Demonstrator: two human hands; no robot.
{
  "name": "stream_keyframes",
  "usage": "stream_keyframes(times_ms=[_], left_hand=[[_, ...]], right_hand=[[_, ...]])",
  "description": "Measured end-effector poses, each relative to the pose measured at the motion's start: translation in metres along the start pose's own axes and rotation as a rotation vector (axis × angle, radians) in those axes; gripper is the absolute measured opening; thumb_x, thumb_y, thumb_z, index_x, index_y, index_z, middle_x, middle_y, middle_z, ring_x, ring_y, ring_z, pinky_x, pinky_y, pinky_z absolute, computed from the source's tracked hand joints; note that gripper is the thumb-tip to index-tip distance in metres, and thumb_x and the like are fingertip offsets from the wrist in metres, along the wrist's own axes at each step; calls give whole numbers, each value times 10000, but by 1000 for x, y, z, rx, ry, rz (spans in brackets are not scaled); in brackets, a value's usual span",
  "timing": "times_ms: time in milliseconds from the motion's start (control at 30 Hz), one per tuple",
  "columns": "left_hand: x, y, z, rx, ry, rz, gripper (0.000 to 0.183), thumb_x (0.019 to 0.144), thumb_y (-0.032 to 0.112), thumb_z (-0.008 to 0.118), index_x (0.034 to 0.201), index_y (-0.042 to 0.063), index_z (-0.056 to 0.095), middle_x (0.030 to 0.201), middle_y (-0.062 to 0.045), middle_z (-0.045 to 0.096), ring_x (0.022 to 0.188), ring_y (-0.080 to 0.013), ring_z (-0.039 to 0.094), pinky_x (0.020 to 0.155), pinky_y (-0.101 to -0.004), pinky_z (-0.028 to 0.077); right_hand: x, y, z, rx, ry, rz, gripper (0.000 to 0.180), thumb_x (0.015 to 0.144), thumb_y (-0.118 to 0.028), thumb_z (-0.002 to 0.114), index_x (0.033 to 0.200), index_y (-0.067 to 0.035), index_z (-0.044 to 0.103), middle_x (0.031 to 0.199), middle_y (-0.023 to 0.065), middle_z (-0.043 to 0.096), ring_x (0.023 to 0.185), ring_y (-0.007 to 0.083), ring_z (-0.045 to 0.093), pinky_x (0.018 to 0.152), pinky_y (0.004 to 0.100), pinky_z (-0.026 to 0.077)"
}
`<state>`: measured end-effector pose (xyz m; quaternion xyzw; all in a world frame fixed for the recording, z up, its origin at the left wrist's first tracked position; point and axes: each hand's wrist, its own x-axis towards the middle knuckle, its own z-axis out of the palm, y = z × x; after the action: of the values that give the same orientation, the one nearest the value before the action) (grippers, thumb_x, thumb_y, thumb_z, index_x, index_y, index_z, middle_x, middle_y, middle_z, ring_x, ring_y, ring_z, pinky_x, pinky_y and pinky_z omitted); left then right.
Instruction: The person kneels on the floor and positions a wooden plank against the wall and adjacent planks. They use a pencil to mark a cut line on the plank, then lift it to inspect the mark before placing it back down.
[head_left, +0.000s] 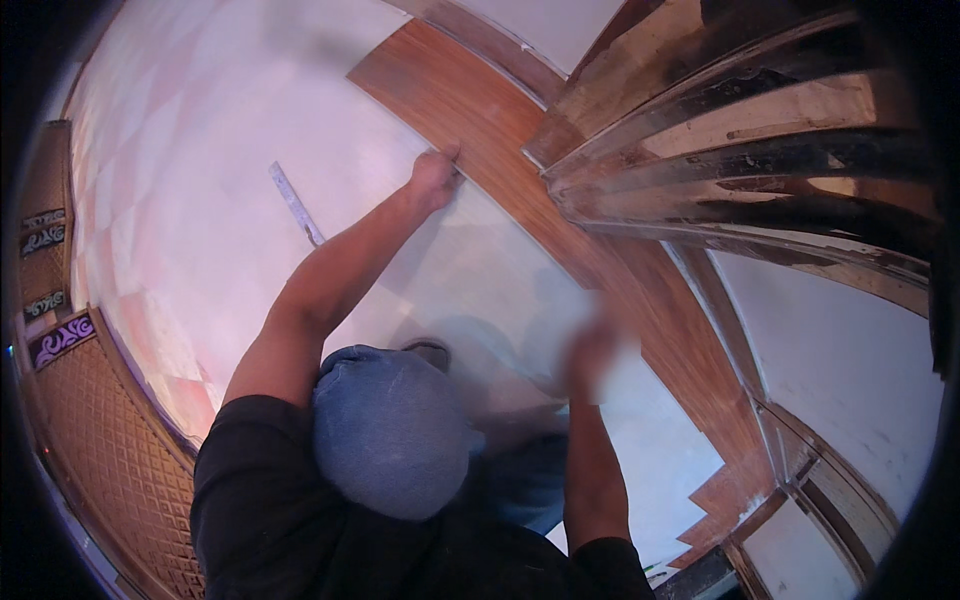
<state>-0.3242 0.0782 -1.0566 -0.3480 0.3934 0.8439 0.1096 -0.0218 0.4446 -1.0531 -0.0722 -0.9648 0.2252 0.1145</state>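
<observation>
Reddish-brown wood-grain flooring planks (480, 112) lie in a long strip along the wall, with stepped ends at the lower right. My left hand (437, 178) grips the near long edge of this strip, its thumb or a finger showing on top. Farther down the same edge is my right hand (589, 356), blurred, so its fingers and anything in them cannot be made out. A metal ruler (294, 201) rests on the pale floor (225, 225), left of my left forearm and partly hidden by it.
A glossy brown fluted column base (735, 157) juts over the strip from the right. Brown skirting (731, 322) runs along the white wall (825, 352). My jeans-covered knee (390, 435) is bent below my hands. Patterned brown panels (112, 450) stand at the left.
</observation>
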Motion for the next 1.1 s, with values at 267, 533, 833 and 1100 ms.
stream_keyframes(times_ms=[267, 533, 833, 1100], left_hand=[[5, 0, -4, 48, -20, -73, 350, 1127, 271, 561, 1379, 29, 538, 1312, -88, 677, 1187, -265, 653, 1011, -448, 524], [11, 2, -1, 230, 0, -58, 410, 1102, 291, 621, 1366, -3, 513, 1260, -90, 621, 1151, -254, 623, 1060, -493, 510], [-2, 4, 4, 80, -10, -35, 343, 1127, 327, 560, 1366, 81, 560, 1285, -75, 693, 1197, -247, 660, 1056, -447, 519], [7, 1, -2, 13, -57, -20, 381, 1110, 297, 604, 1383, 40, 540, 1270, -76, 683, 1195, -258, 663, 1004, -465, 547]], right_hand=[[1, -12, -13, -167, -25, -69, 280, 1009, -254, 630, 1238, -94, 629, 1338, 194, 620, 1214, 413, 584, 1032, 563, 449], [3, -8, -8, -168, 27, -76, 185, 980, -266, 654, 1091, -120, 636, 1265, 187, 617, 1140, 453, 562, 984, 593, 437], [4, -11, -9, -115, 40, -44, 197, 950, -248, 670, 1101, -128, 634, 1262, 178, 619, 1172, 442, 563, 1012, 594, 432], [6, -6, -6, -145, 41, -63, 226, 962, -276, 674, 1124, -121, 649, 1298, 188, 630, 1174, 439, 583, 1020, 609, 437]])
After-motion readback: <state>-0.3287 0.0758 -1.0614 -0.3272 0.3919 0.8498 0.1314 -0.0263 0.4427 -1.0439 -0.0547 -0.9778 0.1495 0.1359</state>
